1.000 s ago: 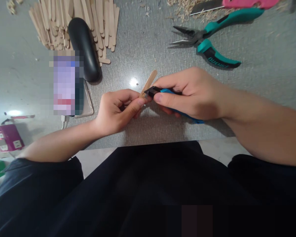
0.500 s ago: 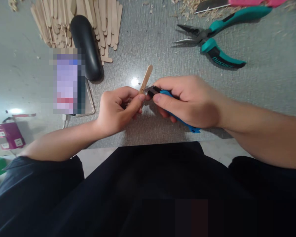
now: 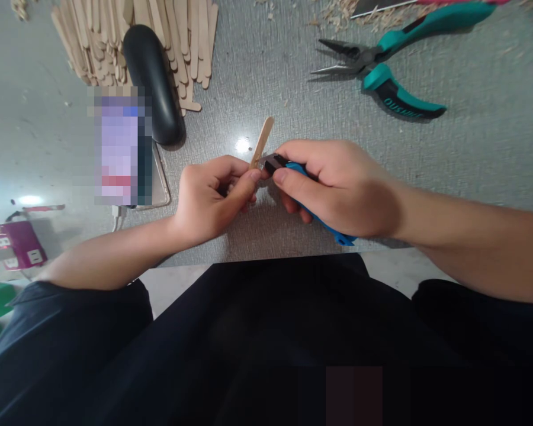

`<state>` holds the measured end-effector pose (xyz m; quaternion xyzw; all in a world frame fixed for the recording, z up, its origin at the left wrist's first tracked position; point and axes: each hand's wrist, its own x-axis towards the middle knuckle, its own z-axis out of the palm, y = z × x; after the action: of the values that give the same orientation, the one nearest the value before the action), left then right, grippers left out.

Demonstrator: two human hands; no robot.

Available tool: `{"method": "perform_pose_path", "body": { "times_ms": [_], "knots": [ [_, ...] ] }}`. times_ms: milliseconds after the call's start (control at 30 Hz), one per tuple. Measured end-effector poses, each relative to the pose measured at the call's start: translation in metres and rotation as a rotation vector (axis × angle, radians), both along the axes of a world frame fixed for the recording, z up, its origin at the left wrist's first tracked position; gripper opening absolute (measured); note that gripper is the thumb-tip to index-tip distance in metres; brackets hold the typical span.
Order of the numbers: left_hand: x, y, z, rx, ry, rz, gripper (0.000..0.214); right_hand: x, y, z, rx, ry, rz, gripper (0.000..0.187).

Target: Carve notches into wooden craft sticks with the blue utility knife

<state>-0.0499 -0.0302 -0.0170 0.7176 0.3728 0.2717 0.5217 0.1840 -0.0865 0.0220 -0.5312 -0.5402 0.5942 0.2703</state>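
My left hand (image 3: 213,198) is closed in a pinch on the lower end of a thin wooden stick (image 3: 263,139), which points up and away from me. Wrapped in my right hand (image 3: 337,186) is a blue-handled utility knife (image 3: 324,222). Its black front end touches the stick just above my left fingertips. Both hands hover close to the near edge of the grey table (image 3: 471,148). The blade itself is too small to make out.
A heap of wooden sticks (image 3: 177,29) lies at the back left with a black oblong case (image 3: 153,83) across it. Beside it rests a phone (image 3: 122,148). Teal-handled long-nose pliers (image 3: 382,65) and wood shavings (image 3: 337,12) lie at the back right. A purple power strip (image 3: 15,251) sits far left.
The stick has swung from a rightward lean to a steeper, more upright angle. My right hand with the knife has dropped slightly towards me. The view has shifted a little.
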Motion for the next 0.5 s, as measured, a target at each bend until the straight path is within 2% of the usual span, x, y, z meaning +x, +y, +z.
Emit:
{"method": "perform_pose_path", "body": {
  "times_ms": [133,233,300,400,500],
  "knots": [
    [-0.0005,0.0019,-0.0012,0.172,0.056,0.001,0.034,-0.0032,-0.0009,-0.0082,0.094,-0.045,-0.009,0.033],
    [-0.0017,0.0039,-0.0027,0.343,0.079,-0.009,0.03,-0.0066,-0.0015,-0.0081,0.132,-0.14,-0.026,0.044],
    [-0.0028,0.0046,-0.0038,0.393,0.093,-0.027,0.03,-0.0085,-0.0017,-0.0061,0.148,-0.156,-0.025,0.047],
    [-0.0043,0.0043,-0.0046,0.418,0.09,-0.044,0.031,-0.0097,-0.0021,-0.005,0.116,-0.113,-0.031,0.048],
    [-0.0055,0.0032,-0.0034,0.438,0.038,-0.034,0.026,-0.0084,-0.0021,-0.0074,0.017,0.038,-0.043,0.041]
  ]
}}
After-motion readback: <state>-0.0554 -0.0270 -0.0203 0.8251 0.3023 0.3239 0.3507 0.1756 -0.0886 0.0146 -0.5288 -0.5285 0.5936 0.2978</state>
